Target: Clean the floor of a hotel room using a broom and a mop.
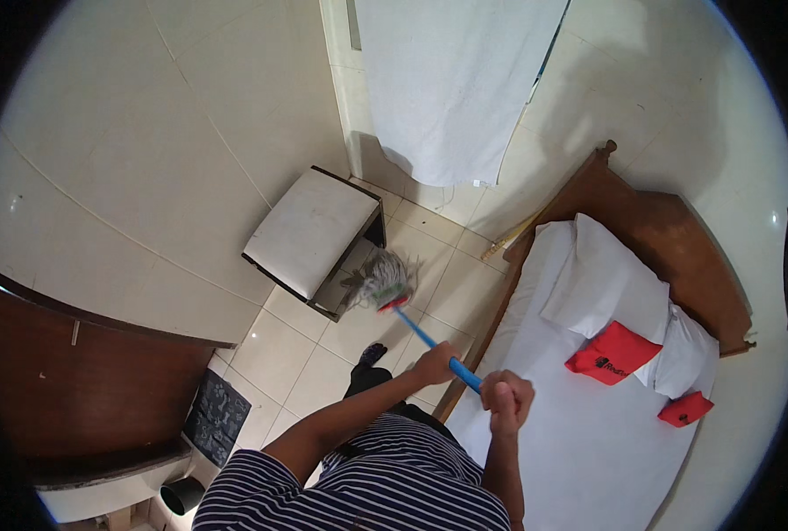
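Both of my hands are closed around the blue handle point(416, 328) of a string mop. My left hand point(435, 364) grips it lower down, closer to the mop head. At the upper end of the handle, my right hand point(508, 400) is wrapped around it above the edge of the bed. The grey mop strands point(387, 273), with a red socket at their base, are slightly blurred and lie over the tiled floor beside a low stool-like bench point(317, 229). That bench has a pale padded top and dark edges.
A bed point(566, 458) with white sheets, pillows and two red cushions stands on the right, its wooden headboard point(659, 232) against the wall. A white curtain point(460, 86) hangs ahead. To the left are a brown wooden door point(95, 378), a dark mat point(217, 417) and a black bin point(182, 495).
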`<act>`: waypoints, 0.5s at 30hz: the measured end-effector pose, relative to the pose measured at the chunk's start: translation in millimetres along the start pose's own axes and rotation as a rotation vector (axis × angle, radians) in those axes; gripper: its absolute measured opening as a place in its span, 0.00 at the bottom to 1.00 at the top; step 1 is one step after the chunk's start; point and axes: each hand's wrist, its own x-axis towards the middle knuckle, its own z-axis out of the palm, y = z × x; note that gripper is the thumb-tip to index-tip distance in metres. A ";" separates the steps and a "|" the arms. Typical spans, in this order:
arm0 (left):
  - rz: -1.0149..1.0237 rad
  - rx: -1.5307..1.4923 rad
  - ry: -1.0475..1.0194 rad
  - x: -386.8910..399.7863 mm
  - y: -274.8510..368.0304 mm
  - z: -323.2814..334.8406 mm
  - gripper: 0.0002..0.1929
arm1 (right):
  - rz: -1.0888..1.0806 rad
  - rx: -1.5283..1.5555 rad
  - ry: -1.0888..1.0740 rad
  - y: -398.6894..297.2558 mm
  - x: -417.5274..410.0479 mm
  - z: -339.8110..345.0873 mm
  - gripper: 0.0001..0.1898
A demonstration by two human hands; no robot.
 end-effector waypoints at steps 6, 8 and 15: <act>-0.214 0.041 -0.318 -9.8 43.5 -12.1 0.09 | -0.063 0.480 -0.336 -16.2 15.5 -25.0 0.18; -0.165 0.040 -0.358 0.3 46.5 -11.2 0.09 | 0.002 0.376 -0.213 -22.6 10.4 -33.8 0.18; 0.179 -0.059 -0.200 35.3 8.8 16.9 0.06 | -0.143 -0.162 0.046 3.7 -15.9 -31.3 0.12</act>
